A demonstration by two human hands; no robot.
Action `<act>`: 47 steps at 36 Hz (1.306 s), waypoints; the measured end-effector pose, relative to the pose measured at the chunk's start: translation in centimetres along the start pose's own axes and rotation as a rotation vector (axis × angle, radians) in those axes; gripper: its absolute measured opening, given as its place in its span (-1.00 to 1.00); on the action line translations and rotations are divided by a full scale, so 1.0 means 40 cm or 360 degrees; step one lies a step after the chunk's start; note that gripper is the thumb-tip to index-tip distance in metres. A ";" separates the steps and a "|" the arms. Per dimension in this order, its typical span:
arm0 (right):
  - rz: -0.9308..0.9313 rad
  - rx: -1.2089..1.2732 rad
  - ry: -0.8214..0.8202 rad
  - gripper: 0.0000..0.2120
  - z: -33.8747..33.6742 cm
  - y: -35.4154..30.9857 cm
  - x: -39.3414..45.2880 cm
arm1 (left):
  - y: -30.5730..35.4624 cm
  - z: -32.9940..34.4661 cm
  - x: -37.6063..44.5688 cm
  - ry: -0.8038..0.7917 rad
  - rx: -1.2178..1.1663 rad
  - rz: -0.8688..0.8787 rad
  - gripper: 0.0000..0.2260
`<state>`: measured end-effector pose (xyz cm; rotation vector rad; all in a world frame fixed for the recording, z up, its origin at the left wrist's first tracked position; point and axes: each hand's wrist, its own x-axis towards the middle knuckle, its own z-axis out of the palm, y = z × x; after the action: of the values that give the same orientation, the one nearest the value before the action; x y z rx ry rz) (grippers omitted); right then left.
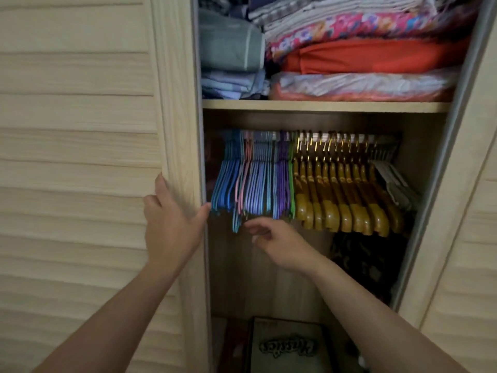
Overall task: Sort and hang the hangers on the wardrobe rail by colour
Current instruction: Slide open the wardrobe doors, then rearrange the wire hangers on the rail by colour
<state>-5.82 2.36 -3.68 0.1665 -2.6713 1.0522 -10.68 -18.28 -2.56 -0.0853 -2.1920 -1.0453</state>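
Many hangers hang on the wardrobe rail [317, 135]. From left come blue hangers [226, 184], a pink one [245, 181], lilac and purple ones [279, 184], a green one [291, 184], several amber-brown wooden hangers [347, 200] and white ones [395, 184] at the far right. My left hand [169, 224] lies flat against the edge of the left door, its thumb beside the blue hangers. My right hand [277, 240] hovers just under the blue and lilac hangers with its fingers loosely curled and nothing in them.
A slatted door [80, 157] covers the left; another door [473, 211] stands at the right. The shelf [322, 105] above carries stacked folded fabrics. Dark patterned cloth [368, 259] hangs at the lower right, and a box [287, 345] lies on the wardrobe floor.
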 end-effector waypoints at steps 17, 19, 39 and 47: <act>-0.0004 0.0280 0.0173 -0.83 0.087 -0.027 0.070 | -0.290 -0.177 0.216 0.0038 0.0145 -0.0236 -0.03; -0.0014 0.0287 0.0158 -0.83 0.097 -0.037 0.081 | -0.318 -0.197 0.240 0.0028 0.0147 -0.0255 -0.04; -0.0033 0.0346 0.0115 -0.76 0.112 -0.068 0.107 | -0.382 -0.242 0.308 -0.0021 0.0299 -0.0389 -0.05; 0.0021 0.0381 0.0082 -0.84 0.076 -0.073 0.058 | -0.333 -0.239 0.290 -0.0010 0.0455 -0.0516 -0.11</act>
<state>-8.08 -1.88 -3.25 0.1656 -2.4981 1.3596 -18.55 -36.59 -0.08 0.4085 -2.3882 -0.8855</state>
